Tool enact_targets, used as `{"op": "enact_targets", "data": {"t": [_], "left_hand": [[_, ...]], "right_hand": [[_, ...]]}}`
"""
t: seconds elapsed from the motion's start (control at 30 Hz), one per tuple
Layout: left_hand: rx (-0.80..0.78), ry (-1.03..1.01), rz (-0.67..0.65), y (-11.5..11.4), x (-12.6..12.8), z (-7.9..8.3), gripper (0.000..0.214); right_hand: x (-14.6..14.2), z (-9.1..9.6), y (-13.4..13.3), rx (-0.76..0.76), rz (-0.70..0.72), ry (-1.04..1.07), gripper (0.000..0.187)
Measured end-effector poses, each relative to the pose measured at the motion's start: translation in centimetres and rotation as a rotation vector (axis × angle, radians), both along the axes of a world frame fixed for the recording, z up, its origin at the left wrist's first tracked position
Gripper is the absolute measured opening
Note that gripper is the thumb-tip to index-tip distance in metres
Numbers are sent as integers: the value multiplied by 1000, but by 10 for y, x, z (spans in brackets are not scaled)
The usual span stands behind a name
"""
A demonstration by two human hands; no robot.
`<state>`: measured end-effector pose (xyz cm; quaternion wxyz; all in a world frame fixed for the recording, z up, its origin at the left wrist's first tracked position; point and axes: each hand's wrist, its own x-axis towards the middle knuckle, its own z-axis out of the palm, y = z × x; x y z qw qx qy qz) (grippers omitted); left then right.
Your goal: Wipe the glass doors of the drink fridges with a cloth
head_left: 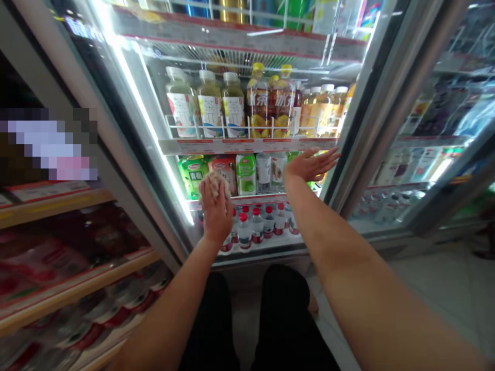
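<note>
My left hand (215, 210) is closed on a crumpled whitish cloth (217, 183), held against the front rail of a fridge shelf (247, 198) that carries green and pink drink cartons (246, 174). My right hand (311, 165) is open, fingers stretched out flat, at the right end of the same shelf near the door frame (350, 154). Below my left hand stand small water bottles with red caps (255, 226).
The shelf above holds tea and juice bottles (232, 105) behind a wire rail. An open glass door (425, 144) stands to the right. Wooden shelves with bottled goods (77, 288) run along the left. My knees are low at the fridge's base.
</note>
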<state>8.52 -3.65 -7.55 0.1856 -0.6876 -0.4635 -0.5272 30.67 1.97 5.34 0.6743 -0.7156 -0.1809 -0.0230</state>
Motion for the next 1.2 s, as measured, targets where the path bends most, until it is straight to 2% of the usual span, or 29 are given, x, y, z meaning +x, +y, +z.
{"op": "enact_targets", "data": {"t": [0.07,0.1,0.23,0.3,0.37,0.5,0.57,0.6,0.67,0.73,0.8,0.87,1.03,1.1,1.2], "left_hand": [[13,-34,16,1,0,7,54],[13,-29,26,0,1,5,53],[21,174,29,-9,6,-27,52],[21,263,24,-9,4,-34,54],[34,262,21,-5,-3,-26,54],[137,103,37,7,-20,15,54],[169,50,42,8,-22,22,54],[176,48,40,7,-21,19,55],[169,103,26,2,-14,3,56],[118,226,-4,-5,-7,-17,57],[70,325,-25,-7,-4,-29,57],[74,326,-7,-5,-8,-24,56],[190,109,60,6,-26,14,51],[186,65,84,6,-26,14,51],[127,126,85,-1,-18,-6,51]], "right_hand": [[1,-1,1,3,-6,-6,64],[1,-1,1,5,-9,-10,64],[0,-1,0,25,-23,-17,62],[-1,-1,-1,43,-29,-20,62],[-1,-1,-2,54,-30,-21,62],[-1,-2,-1,38,-27,-19,62],[0,-2,1,25,-31,-20,61],[0,-3,1,21,-31,-21,61],[0,-3,2,21,-30,-24,61],[0,-3,2,27,-28,-27,61],[-1,-4,3,31,-34,-26,60],[0,-4,4,32,-39,-30,60],[1,-4,4,39,-64,-27,61],[0,-4,4,39,-69,-28,61],[0,-4,4,35,-71,-37,60]]}}
